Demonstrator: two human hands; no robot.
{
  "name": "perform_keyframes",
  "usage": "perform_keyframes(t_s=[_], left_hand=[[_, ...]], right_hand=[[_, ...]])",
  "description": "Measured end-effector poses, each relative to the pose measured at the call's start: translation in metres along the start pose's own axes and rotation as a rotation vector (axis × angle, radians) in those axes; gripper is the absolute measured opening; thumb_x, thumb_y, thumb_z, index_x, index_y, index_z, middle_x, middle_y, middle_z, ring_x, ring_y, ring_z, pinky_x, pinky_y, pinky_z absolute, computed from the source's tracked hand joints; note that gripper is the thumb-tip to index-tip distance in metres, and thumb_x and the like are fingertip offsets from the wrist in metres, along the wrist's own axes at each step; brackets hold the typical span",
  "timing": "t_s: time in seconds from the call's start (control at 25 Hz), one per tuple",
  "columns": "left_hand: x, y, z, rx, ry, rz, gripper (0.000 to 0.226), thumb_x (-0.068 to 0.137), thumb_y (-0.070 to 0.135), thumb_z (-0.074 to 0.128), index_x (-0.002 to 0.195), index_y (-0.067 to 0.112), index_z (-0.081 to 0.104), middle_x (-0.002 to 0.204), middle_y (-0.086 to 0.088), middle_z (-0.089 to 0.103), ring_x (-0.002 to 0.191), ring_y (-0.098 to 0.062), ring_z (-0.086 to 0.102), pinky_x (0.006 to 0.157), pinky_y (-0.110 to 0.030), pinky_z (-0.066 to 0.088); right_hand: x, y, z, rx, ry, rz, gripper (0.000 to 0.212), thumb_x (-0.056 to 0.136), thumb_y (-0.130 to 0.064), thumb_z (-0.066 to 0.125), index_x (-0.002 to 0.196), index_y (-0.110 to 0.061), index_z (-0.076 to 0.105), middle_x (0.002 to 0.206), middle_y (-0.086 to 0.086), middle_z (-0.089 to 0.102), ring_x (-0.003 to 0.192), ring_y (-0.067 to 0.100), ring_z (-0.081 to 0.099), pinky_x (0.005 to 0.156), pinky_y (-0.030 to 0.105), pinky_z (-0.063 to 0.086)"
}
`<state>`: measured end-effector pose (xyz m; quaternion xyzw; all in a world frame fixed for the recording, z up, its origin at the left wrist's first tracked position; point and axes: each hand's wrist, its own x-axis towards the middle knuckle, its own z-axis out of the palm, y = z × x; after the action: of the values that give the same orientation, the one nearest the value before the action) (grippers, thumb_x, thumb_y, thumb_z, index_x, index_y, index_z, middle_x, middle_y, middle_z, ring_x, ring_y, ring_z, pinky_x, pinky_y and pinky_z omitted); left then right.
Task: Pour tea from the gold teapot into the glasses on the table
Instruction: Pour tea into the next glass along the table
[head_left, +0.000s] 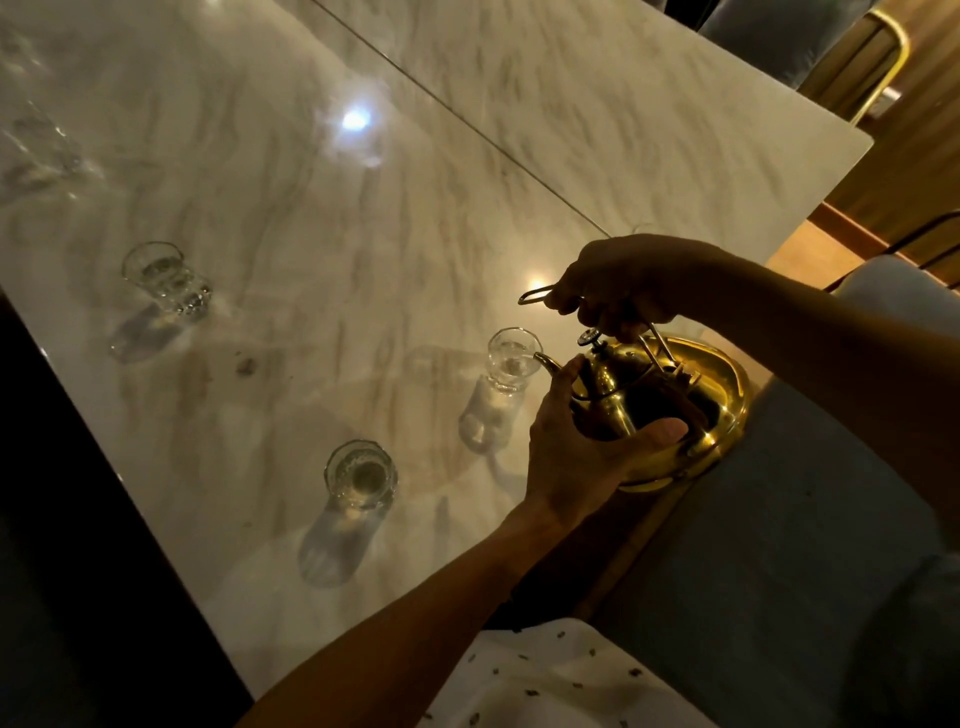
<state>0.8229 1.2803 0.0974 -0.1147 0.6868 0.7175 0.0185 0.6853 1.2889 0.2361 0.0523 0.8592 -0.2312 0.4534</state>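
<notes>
A dim room, a pale marble table. The gold teapot sits on a gold tray at the table's edge. The right hand grips its wire handle; the left hand cups its body. Its spout nears one glass; two other glasses stand farther from the teapot.

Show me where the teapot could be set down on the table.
Bare marble lies between the far glass, the near glass and the glass at the spout, and beyond toward the table seam. It is crowded around the gold teapot and tray.
</notes>
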Motion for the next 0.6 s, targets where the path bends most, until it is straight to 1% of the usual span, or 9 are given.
perform_keyframes(t_s=[0.08, 0.16, 0.2, 0.28, 0.32, 0.36, 0.48, 0.52, 0.6], left_hand=[[-0.002, -0.003, 0.001, 0.007, -0.002, -0.004, 0.083, 0.066, 0.043, 0.087, 0.133, 0.051, 0.038, 0.141, 0.012, 0.050, 0.128, -0.007, 0.050, 0.101, -0.026, 0.048], [-0.004, -0.004, 0.001, 0.025, -0.005, -0.007, 0.083, 0.061, 0.052, 0.085, 0.127, 0.059, 0.035, 0.134, 0.022, 0.048, 0.122, 0.007, 0.047, 0.094, -0.009, 0.043], [-0.005, -0.006, 0.000, 0.040, -0.010, -0.010, 0.086, 0.058, 0.056, 0.083, 0.129, 0.058, 0.034, 0.132, 0.025, 0.047, 0.119, 0.011, 0.045, 0.090, -0.004, 0.040], [-0.005, -0.011, 0.000, 0.067, -0.029, -0.012, 0.091, 0.059, 0.053, 0.085, 0.134, 0.051, 0.033, 0.133, 0.026, 0.045, 0.119, 0.012, 0.042, 0.089, 0.000, 0.036], [-0.005, -0.014, 0.000, 0.083, -0.037, -0.010, 0.092, 0.061, 0.049, 0.087, 0.135, 0.050, 0.032, 0.133, 0.026, 0.044, 0.120, 0.010, 0.041, 0.092, -0.002, 0.035], [-0.005, -0.017, 0.001, 0.104, -0.041, -0.008, 0.093, 0.062, 0.046, 0.088, 0.136, 0.049, 0.032, 0.135, 0.023, 0.043, 0.123, 0.008, 0.040, 0.096, -0.008, 0.035], [-0.008, -0.025, 0.003, 0.211, -0.058, -0.001, 0.104, 0.065, 0.043, 0.089, 0.146, 0.041, 0.025, 0.154, 0.005, 0.033, 0.140, -0.013, 0.032, 0.112, -0.033, 0.035], [-0.009, -0.027, 0.003, 0.251, -0.068, 0.007, 0.107, 0.065, 0.043, 0.089, 0.148, 0.040, 0.020, 0.157, 0.002, 0.028, 0.143, -0.017, 0.028, 0.114, -0.036, 0.033], [-0.010, -0.032, 0.004, 0.314, -0.076, 0.041, 0.109, 0.066, 0.046, 0.088, 0.145, 0.044, 0.013, 0.157, 0.001, 0.025, 0.142, -0.019, 0.027, 0.115, -0.040, 0.032]], right_hand=[[0.001, 0.004, 0.001, 0.019, 0.003, -0.006, 0.026, 0.092, -0.018, 0.050, 0.068, -0.009, 0.051, 0.045, -0.003, 0.035, 0.031, 0.006, 0.026, 0.036, 0.014, 0.023], [0.003, 0.011, 0.002, 0.039, 0.014, -0.013, 0.023, 0.092, -0.019, 0.051, 0.072, -0.008, 0.053, 0.045, -0.002, 0.037, 0.031, 0.006, 0.028, 0.035, 0.015, 0.024], [0.003, 0.015, 0.003, 0.055, 0.022, -0.013, 0.022, 0.092, -0.020, 0.052, 0.075, -0.007, 0.055, 0.048, -0.001, 0.038, 0.032, 0.006, 0.029, 0.035, 0.015, 0.025], [0.005, 0.024, 0.004, 0.102, 0.040, -0.018, 0.020, 0.091, -0.022, 0.055, 0.079, -0.006, 0.056, 0.051, 0.001, 0.042, 0.031, 0.006, 0.031, 0.033, 0.014, 0.028], [0.005, 0.030, 0.004, 0.126, 0.051, -0.021, 0.020, 0.090, -0.022, 0.056, 0.080, -0.005, 0.057, 0.052, 0.002, 0.044, 0.031, 0.006, 0.032, 0.033, 0.014, 0.029], [0.006, 0.035, 0.005, 0.149, 0.063, -0.021, 0.020, 0.089, -0.023, 0.057, 0.080, -0.005, 0.057, 0.052, 0.003, 0.046, 0.031, 0.006, 0.033, 0.032, 0.014, 0.030], [0.005, 0.051, 0.006, 0.221, 0.099, -0.012, 0.023, 0.087, -0.025, 0.061, 0.076, -0.004, 0.057, 0.037, 0.000, 0.048, 0.025, 0.006, 0.036, 0.029, 0.014, 0.031], [0.004, 0.057, 0.008, 0.234, 0.110, -0.019, 0.025, 0.086, -0.025, 0.062, 0.073, -0.005, 0.056, 0.036, -0.001, 0.047, 0.026, 0.007, 0.037, 0.030, 0.014, 0.031], [0.000, 0.067, 0.010, 0.260, 0.122, -0.049, 0.028, 0.086, -0.026, 0.063, 0.068, -0.006, 0.056, 0.044, 0.002, 0.046, 0.030, 0.008, 0.037, 0.031, 0.015, 0.031]])
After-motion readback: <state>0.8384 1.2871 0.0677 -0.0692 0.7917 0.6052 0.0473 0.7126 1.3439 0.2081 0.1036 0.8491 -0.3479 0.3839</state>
